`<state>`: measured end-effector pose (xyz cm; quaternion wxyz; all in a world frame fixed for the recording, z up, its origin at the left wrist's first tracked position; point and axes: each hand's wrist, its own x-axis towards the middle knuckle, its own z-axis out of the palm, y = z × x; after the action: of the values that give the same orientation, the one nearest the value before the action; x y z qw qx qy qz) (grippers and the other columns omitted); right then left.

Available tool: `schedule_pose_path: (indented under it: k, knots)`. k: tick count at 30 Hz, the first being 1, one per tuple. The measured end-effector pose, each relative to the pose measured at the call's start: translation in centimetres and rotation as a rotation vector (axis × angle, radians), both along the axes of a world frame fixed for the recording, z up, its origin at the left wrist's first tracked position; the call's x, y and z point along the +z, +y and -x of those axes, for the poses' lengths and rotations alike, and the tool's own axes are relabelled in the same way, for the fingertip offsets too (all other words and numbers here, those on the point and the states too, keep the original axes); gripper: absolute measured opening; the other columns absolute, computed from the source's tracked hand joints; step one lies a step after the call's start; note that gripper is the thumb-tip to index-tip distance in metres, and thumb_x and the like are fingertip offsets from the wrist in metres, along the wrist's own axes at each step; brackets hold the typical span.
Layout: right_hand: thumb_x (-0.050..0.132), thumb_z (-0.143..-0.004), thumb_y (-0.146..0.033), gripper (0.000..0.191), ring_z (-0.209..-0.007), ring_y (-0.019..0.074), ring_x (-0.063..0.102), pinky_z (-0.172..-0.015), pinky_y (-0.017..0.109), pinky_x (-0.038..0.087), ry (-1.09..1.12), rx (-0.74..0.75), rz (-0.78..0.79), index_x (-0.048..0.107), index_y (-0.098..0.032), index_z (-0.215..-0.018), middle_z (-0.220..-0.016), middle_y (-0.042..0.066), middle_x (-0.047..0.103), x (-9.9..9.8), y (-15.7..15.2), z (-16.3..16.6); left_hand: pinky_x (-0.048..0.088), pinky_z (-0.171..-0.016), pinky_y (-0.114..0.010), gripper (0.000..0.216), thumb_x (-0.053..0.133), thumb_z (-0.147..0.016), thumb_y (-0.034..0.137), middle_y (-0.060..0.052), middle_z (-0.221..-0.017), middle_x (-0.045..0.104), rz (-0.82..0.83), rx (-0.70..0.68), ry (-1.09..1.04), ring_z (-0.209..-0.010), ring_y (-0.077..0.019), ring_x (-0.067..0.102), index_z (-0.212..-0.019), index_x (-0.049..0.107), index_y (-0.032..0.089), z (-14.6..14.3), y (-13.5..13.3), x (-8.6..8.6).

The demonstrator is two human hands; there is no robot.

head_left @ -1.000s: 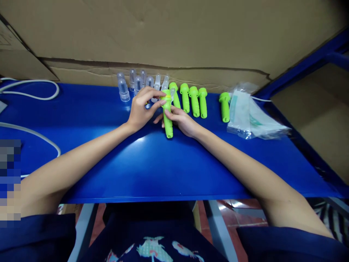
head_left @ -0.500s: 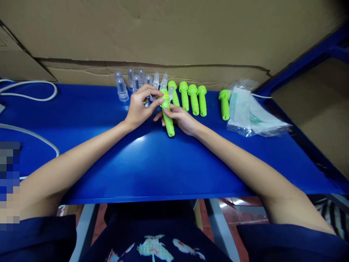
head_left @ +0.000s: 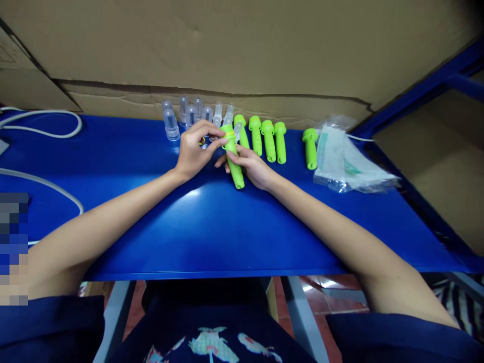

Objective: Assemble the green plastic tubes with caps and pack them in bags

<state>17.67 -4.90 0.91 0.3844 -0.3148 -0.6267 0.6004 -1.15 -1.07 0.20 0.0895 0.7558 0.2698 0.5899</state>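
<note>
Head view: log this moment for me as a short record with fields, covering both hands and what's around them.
Left hand: fingers at the wide end of a green torch, by its yellow band
Right hand: around the torch's body, thumb on top
Torch pose: tilted, narrow end toward the person
Behind left hand: clear tubes
Behind right hand: row of green torches
Far right: another torch beside plastic bags
Surface: blue table

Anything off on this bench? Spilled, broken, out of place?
Nothing visibly spilled or broken. Mildly odd: one lone green tube sits apart from the row of four green tubes, over beside the plastic bags. That may be deliberate.
</note>
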Motion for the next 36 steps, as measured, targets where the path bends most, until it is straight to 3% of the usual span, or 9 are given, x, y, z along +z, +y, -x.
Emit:
schedule_pose_path:
  k: [4, 13, 27, 36]
  knots:
    - [0.069, -0.091, -0.05, 0.04, -0.071, 0.0146, 0.059, -0.071, 0.029, 0.048, 0.0, 0.027, -0.004, 0.056, -0.016, -0.109, -0.092, 0.007, 0.074, -0.11, 0.17, -0.14, 0.055, -0.076, -0.029, 0.023, 0.077, -0.092, 0.043, -0.004, -0.089, 0.075, -0.036, -0.008, -0.016, -0.085, -0.0143, 0.071, -0.089, 0.077, 0.02, -0.04, -0.09, 0.03]
    - [0.072, -0.088, -0.049, 0.04, -0.071, 0.0146, 0.058, -0.071, 0.029, 0.049, -0.015, 0.019, 0.036, 0.058, -0.017, -0.108, -0.094, 0.006, 0.074, -0.07, 0.26, -0.34, 0.05, -0.069, -0.028, 0.033, 0.075, -0.091, 0.052, -0.005, -0.099, 0.075, 0.051, -0.048, 0.057, -0.078, -0.012, 0.066, -0.097, 0.075, 0.02, 0.47, 0.24, 0.19]
    - [0.07, -0.088, -0.045, 0.032, -0.067, 0.0137, 0.056, -0.069, 0.029, 0.046, 0.0, -0.01, 0.012, 0.055, -0.019, -0.098, -0.083, 0.003, 0.069, 0.01, 0.0, -0.1, 0.048, -0.064, -0.027, 0.035, 0.076, -0.089, 0.054, -0.003, -0.085, 0.074, -0.01, -0.049, -0.004, -0.079, -0.0133, 0.068, -0.085, 0.075, 0.02, 0.0, -0.11, 0.06]
    - [0.076, -0.083, -0.052, 0.042, -0.066, 0.0129, 0.055, -0.068, 0.029, 0.045, 0.027, -0.003, 0.017, 0.057, -0.017, -0.097, -0.081, 0.002, 0.068, -0.11, 0.09, -0.17, 0.048, -0.066, -0.027, 0.043, 0.075, -0.086, 0.062, -0.005, -0.094, 0.075, 0.111, -0.085, 0.019, -0.076, -0.0121, 0.065, -0.092, 0.074, 0.019, 0.42, 0.33, 0.16]
